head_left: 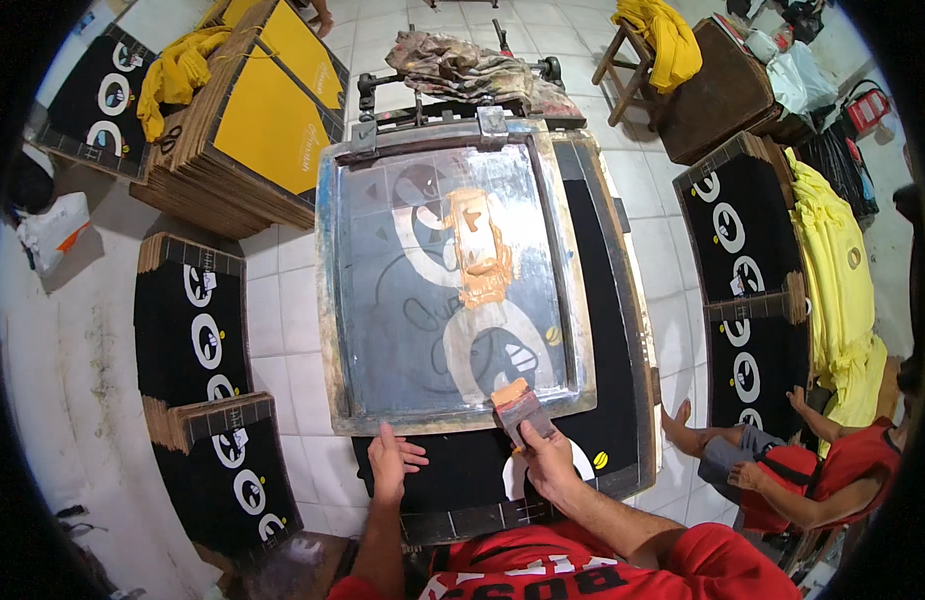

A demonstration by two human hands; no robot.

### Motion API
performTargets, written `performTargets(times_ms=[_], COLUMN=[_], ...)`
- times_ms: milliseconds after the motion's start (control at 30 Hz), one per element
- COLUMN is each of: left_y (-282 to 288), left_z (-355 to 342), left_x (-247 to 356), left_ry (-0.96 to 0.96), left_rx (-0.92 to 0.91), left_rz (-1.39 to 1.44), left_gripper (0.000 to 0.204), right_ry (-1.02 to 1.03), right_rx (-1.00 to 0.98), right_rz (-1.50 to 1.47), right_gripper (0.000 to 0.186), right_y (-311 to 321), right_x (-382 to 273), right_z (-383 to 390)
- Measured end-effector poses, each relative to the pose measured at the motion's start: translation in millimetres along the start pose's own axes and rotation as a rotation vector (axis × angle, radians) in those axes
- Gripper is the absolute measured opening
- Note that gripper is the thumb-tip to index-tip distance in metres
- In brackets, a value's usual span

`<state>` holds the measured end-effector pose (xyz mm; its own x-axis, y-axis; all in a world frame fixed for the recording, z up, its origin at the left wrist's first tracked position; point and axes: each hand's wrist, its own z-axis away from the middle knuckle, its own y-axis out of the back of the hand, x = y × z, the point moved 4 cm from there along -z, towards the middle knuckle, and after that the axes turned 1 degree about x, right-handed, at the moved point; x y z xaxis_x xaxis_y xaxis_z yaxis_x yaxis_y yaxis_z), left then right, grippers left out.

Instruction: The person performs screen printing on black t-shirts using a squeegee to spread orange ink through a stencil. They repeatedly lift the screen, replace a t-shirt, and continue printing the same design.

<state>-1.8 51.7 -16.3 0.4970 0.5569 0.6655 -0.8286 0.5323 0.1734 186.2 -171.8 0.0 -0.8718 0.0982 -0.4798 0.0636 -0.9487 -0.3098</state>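
My right hand (550, 462) grips a small squeegee (523, 409) whose edge is loaded with orange ink. The squeegee is at the near right edge of a screen-printing frame (458, 425). My left hand (391, 462) is open beside the frame's near left edge, its index finger pointing up at the rim; whether it touches cannot be told. On the mesh (373, 300) lies a thick patch of orange ink (480, 245), right of the middle. Under the frame, black fabric (423, 475) with white ring shapes and a yellow bean mark covers a board.
Stacked boards with printed black fabric stand at left (183, 340) and right (743, 240). Boards with yellow fabric (268, 125) are at back left. A stained cloth (468, 65) drapes over the press behind the frame. A person in red (833, 475) sits at right beside yellow fabric (833, 270).
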Motion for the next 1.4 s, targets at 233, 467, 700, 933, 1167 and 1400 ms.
performTargets(times_ms=[233, 467, 700, 933, 1167, 1400], left_y=[2.7, 49.0, 90.0, 79.4, 82.9, 90.3], left_z=[-1.0, 16.0, 11.0, -4.4, -14.0, -15.8], left_x=[-1.0, -24.1, -40.4, -25.3, -21.0, -29.3], left_ry=[0.036, -0.098, -0.325, -0.178, -0.059, 0.112], left_rx=[-0.045, 0.085, 0.458, 0.278, 0.306, 0.337], left_rz=[0.076, 0.018, -0.044, 0.058, 0.267, 0.316], left_gripper=[0.068, 0.032, 0.028, 0.022, 0.018, 0.028], right_ry=[-0.08, -0.164, 0.742, 1.17, 0.918, 0.791], right_rx=[-0.041, 0.027, 0.533, 0.62, 0.568, 0.565], right_rz=[-0.032, 0.09, 0.931, 1.387, 0.831, 0.727], right_gripper=[0.037, 0.031, 0.021, 0.03, 0.024, 0.023], right_y=[-16.0, 9.0, 81.3, 86.5, 103.8, 112.6], right_x=[1.9, 1.1, -129.7, -235.3, -243.6, -243.2], right_z=[9.2, 20.4, 15.2, -133.3, -147.6, -152.1])
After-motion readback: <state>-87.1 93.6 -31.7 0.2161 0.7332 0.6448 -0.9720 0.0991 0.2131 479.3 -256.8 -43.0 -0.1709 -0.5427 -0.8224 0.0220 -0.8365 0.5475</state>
